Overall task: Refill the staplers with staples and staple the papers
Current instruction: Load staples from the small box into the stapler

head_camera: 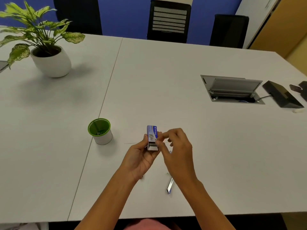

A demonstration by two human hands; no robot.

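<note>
My left hand (pixel 141 156) grips a small blue and white staple box (pixel 152 134) above the table, its inner tray slid out at the bottom. My right hand (pixel 177 151) pinches at the box's right side with thumb and fingertips. A stapler (pixel 170 185), silver and blue, lies open on the table below my right wrist, partly hidden by the arm. The edge of a white paper sheet (pixel 131 143) shows as a thin line on the table behind my hands.
A white cup with a green rim (pixel 101 131) stands to the left of my hands. A potted plant (pixel 49 58) sits at the far left. A cable box hatch (pixel 232 89) and a black device (pixel 282 95) are at the right. Black chairs (pixel 169 22) stand behind the table.
</note>
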